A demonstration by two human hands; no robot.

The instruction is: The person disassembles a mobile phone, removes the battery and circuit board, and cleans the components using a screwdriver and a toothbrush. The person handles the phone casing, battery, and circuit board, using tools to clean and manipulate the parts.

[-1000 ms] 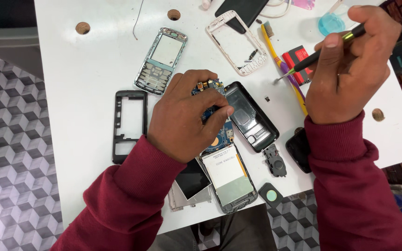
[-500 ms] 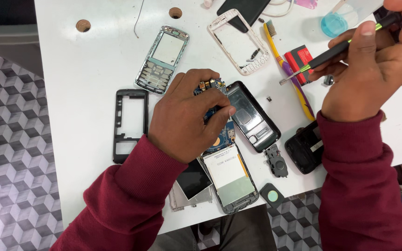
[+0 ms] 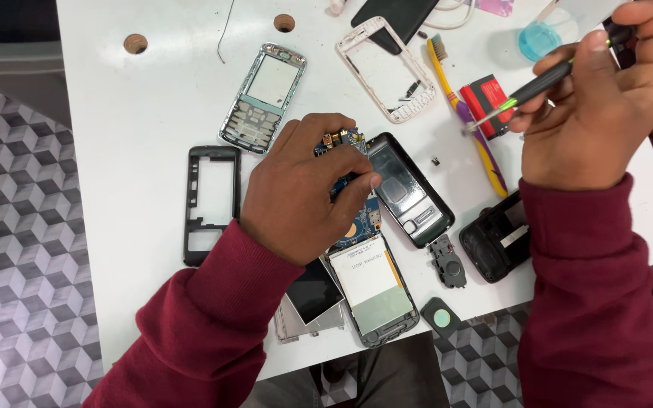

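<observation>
Under my left fingers: left hand (image 3: pixel 301 193) pressing the blue circuit board (image 3: pixel 357 219) on the white surface (image 3: pixel 145 143).
Right fingers: right hand (image 3: pixel 595 113) grasping my green-tipped screwdriver (image 3: pixel 532 91).
Beside left fingers: black phone housing (image 3: pixel 410 193), touching the board.

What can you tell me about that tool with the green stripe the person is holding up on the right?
The tool is a slim screwdriver-like stick with a black handle, a bright green band along it and a thin silvery metal tip. It looks like plastic with a steel shaft. The right hand grips it near the back end between thumb and fingers, holding it above the white table, slanted with the tip pointing down-left. The tip hangs over a small red and black block, beside the yellow toothbrush; whether it touches anything I cannot tell.
</observation>
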